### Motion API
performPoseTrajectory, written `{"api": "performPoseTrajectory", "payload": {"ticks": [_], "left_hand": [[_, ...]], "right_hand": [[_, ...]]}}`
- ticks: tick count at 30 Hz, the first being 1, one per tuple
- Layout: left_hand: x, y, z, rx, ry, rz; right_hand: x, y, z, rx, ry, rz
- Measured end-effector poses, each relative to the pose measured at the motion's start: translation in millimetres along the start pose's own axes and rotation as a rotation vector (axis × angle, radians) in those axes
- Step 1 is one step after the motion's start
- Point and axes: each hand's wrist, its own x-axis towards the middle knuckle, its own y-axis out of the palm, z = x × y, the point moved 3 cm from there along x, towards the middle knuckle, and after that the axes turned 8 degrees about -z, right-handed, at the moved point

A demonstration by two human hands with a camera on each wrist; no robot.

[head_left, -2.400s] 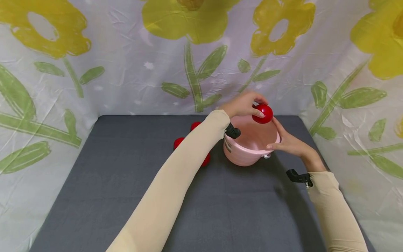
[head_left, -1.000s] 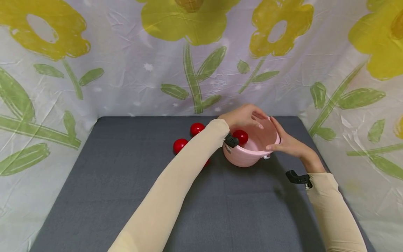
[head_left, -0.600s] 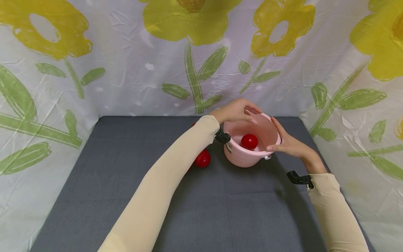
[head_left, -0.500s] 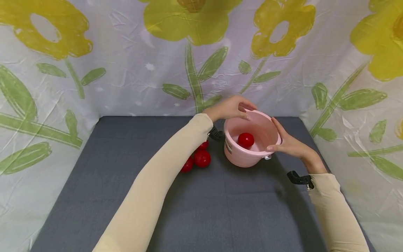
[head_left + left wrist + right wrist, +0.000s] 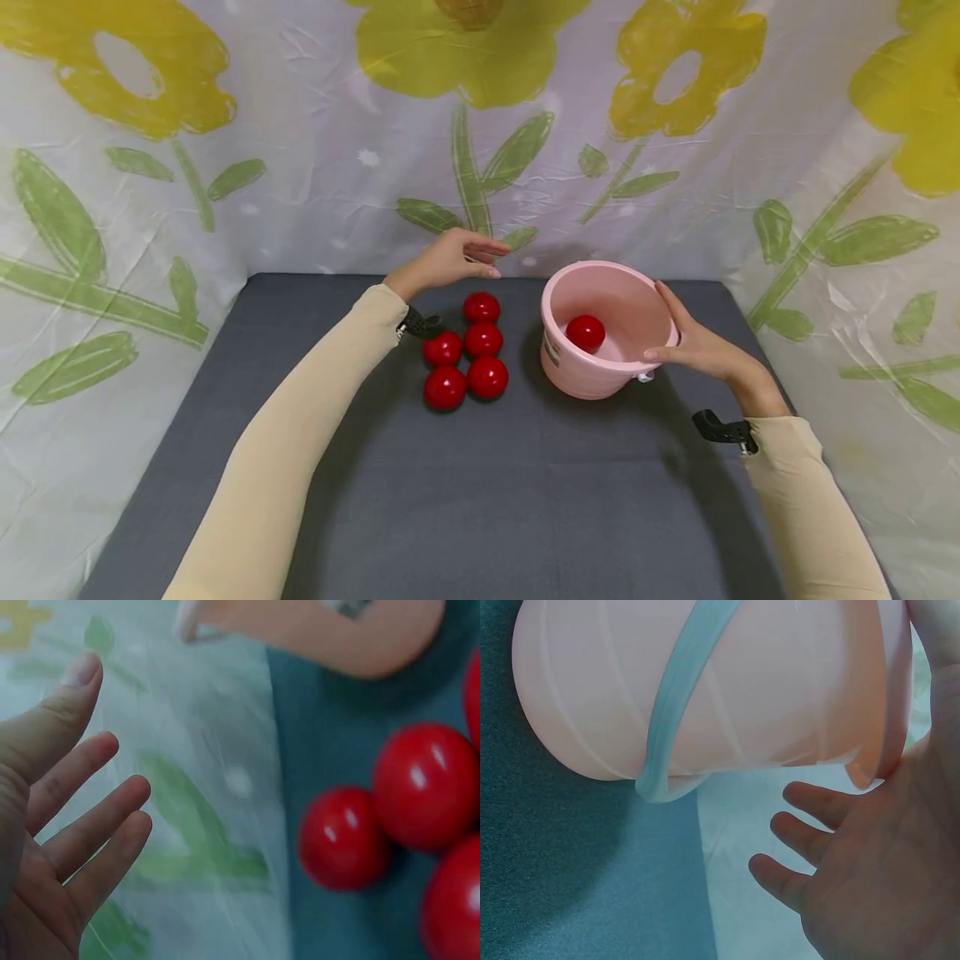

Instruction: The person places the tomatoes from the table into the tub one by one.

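Progress, judged from how things lie: one red ball (image 5: 585,332) sits inside the pink bucket (image 5: 600,377), and five red balls (image 5: 467,352) lie clustered on the bench (image 5: 480,500), so most of the moving into the bucket looks undone.

The left hand (image 5: 448,258) hangs in the air holding nothing, its fingers (image 5: 90,796) loosely spread and relaxed; the cluster lies just below and slightly toward the person from them, apart from them. The right hand (image 5: 701,350) steadies the bucket, thumb along the near rim and palm against the outer wall; its fingers (image 5: 810,829) look fairly straight in the wrist view rather than wrapped round anything. The bucket stands between the two hands, tipped a little toward the person, with the ball resting low inside it.

The balls are glossy, smooth and round, with bright highlights; they would roll easily. The bucket is matte pink plastic, round, faintly ribbed, with a pale blue handle (image 5: 676,712) folded down along its side. The bench carries a dark grey, felt-like cover; a crinkled floral sheet (image 5: 300,167) hangs behind.
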Motion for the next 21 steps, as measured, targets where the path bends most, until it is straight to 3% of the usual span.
{"api": "performPoseTrajectory", "payload": {"ticks": [5, 10, 16, 21], "left_hand": [[-26.1, -0.1, 43.4, 0.016, -0.059, -0.012], [-54.4, 9.3, 80.6, 0.062, -0.106, 0.024], [-81.0, 15.4, 99.1, 0.072, -0.138, 0.035], [-92.1, 20.3, 107.6, 0.082, -0.142, 0.044]], "right_hand": [[-2.1, -0.9, 0.0, -0.003, -0.007, 0.001], [-2.1, -0.9, 0.9, -0.001, -0.015, 0.0], [-2.0, -0.4, 0.2, -0.001, -0.018, 0.003], [-1.4, -0.5, -1.9, 0.001, -0.021, 0.004]]}}
